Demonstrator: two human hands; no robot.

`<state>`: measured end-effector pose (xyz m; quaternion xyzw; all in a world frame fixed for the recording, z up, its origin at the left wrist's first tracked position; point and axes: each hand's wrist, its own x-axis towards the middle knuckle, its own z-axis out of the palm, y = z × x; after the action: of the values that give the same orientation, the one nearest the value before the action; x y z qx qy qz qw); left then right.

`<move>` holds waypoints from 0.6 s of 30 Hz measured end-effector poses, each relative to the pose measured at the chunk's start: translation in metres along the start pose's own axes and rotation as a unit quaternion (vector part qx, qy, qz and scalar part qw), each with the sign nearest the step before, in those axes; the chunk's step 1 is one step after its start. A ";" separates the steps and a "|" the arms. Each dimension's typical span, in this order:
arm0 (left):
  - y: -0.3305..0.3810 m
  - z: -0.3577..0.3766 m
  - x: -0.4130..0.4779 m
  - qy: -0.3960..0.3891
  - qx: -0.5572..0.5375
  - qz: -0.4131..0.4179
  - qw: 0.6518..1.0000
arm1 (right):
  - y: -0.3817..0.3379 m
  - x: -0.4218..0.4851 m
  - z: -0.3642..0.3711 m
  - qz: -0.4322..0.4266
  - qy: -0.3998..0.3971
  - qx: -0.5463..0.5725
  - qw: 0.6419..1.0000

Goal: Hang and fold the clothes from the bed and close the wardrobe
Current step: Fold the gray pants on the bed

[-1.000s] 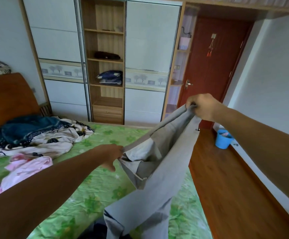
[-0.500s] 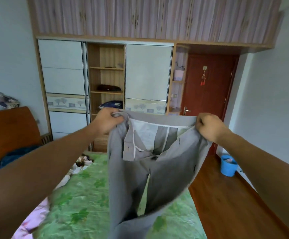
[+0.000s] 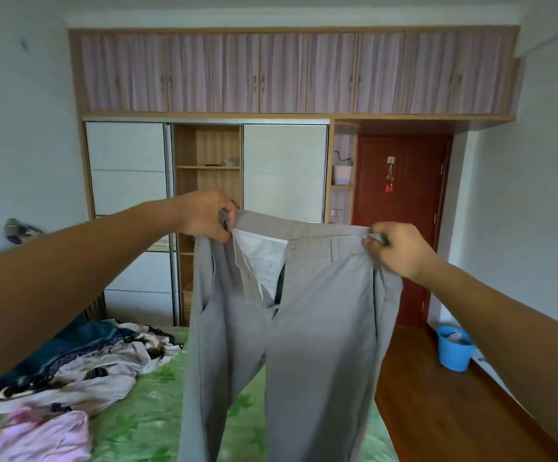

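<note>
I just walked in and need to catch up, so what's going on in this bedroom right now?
A person holds a pair of grey trousers up by the waistband, the left grip pinching one end and the right grip the other. The fly hangs open and the legs dangle over the green bed. A pile of clothes lies on the bed to the left, and the wardrobe has its middle section open, so the job looks unfinished.

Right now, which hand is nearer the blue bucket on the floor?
Right. The right hand grips the trousers at the waistband, up-left of the blue bucket in view; the left hand grips the waistband's other end, farther left.
</note>
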<state>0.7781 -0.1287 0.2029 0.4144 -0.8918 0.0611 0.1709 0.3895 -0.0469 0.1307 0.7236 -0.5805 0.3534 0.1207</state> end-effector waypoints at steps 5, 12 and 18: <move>0.001 0.002 0.000 -0.021 0.008 -0.036 0.999 | -0.011 0.008 -0.001 -0.010 -0.074 -0.017 0.997; 0.005 0.011 -0.003 -0.031 0.003 -0.035 0.999 | -0.015 0.011 -0.005 0.011 -0.081 0.016 0.997; 0.010 0.025 -0.009 -0.066 -0.044 0.017 0.997 | -0.012 0.010 -0.015 0.006 -0.081 0.006 0.997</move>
<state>0.7698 -0.1223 0.1772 0.3947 -0.9098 -0.0025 0.1281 0.3956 -0.0421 0.1512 0.7472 -0.5904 0.2978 0.0665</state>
